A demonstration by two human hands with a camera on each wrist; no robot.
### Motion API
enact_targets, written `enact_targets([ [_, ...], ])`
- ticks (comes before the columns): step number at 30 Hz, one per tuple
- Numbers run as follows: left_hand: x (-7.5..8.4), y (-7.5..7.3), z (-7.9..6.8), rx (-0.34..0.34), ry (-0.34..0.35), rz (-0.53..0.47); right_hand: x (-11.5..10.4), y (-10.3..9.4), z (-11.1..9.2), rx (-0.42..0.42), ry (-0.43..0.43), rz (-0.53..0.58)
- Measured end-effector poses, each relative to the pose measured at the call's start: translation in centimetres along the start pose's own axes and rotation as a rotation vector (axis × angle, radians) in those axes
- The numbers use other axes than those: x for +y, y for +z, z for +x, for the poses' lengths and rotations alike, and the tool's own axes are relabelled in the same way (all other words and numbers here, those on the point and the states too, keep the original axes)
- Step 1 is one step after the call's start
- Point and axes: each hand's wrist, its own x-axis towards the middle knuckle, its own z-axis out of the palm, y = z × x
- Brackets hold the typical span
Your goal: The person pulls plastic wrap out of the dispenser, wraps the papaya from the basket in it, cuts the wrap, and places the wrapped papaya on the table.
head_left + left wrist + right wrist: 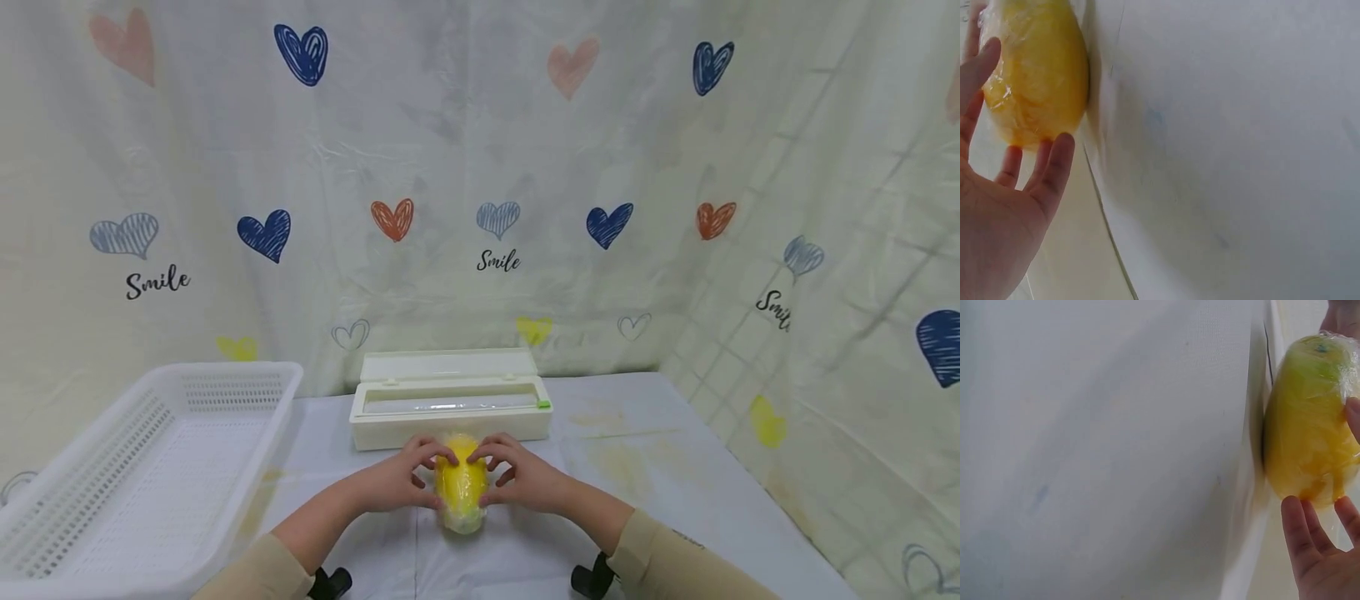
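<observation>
A yellow oblong fruit (462,479) wrapped in cling film lies on the table between my hands, its long side pointing away from me. In the right wrist view the fruit (1310,425) turns greenish at one end, and the film is crinkled there. My left hand (396,481) holds it from the left, thumb at the near part and fingertips at the far part. From the right, my right hand (531,481) grips it in the same way. Both wrist views show curved fingers with their tips against the fruit's film.
Just behind the fruit stands a white cling film dispenser (450,432), lid (450,364) raised, with a green slider (543,405) at its right end. A white plastic basket (288,400) is on the left. A heart-print curtain (450,125) hangs behind the white-covered table (637,467).
</observation>
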Motion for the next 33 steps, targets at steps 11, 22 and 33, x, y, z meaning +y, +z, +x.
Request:
enact_targets([
  [11,1.2,1.3,-0.4,0.112,-0.047,0.068,0.1,-0.4,-0.7,-0.035,0.013,-0.003],
  [22,1.3,1.8,-0.5,0.285,-0.134,0.155,-0.6,0.5,-1.7,0.087,0.123,-0.060],
  [33,0.9,1.6,0.9,0.191,-0.008,0.080,-1.3,0.7,-1.8,0.043,0.063,-0.146],
])
